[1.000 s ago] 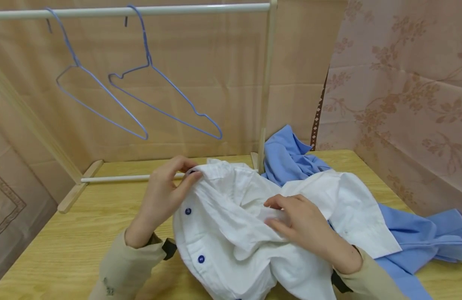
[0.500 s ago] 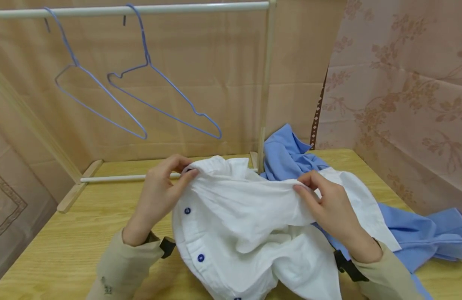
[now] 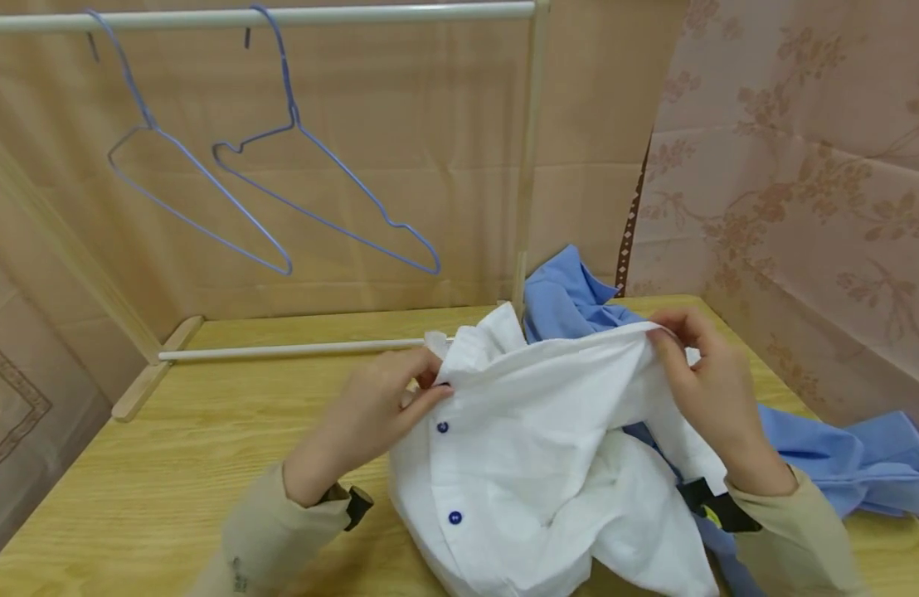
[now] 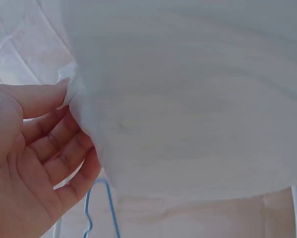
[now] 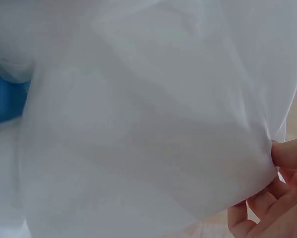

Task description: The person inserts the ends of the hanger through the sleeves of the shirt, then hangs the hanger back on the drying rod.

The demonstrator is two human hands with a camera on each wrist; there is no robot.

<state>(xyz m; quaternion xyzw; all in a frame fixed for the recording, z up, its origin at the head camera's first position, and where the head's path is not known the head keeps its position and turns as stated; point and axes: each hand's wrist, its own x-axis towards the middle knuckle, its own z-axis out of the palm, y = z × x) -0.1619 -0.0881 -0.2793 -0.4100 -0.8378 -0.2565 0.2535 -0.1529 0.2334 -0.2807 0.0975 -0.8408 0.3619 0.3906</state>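
Note:
A white shirt (image 3: 519, 431) with dark blue buttons is held up between both hands above the table. My left hand (image 3: 373, 414) pinches its front edge near the collar, just above a button. Out to the right, my right hand (image 3: 709, 390) pinches the upper edge of the cloth, which is drawn fairly taut between the two. The left wrist view has the thumb and fingers of the left hand (image 4: 44, 144) on the cloth's edge. In the right wrist view the right hand (image 5: 282, 193) grips a corner of the white fabric. The shirt's lower part bunches on the table.
Two blue wire hangers (image 3: 198, 157) hang from the white rail (image 3: 400, 14) of a rack behind the shirt. A blue garment (image 3: 840, 456) lies crumpled at the right, partly under the white shirt. Floral cloth (image 3: 803, 166) hangs along the right side of the wooden table (image 3: 280, 398).
My right hand has taken hold of the shirt's edge and moved right and up, stretching it. The left hand, still pinching, has shifted right and slightly down with the front edge.

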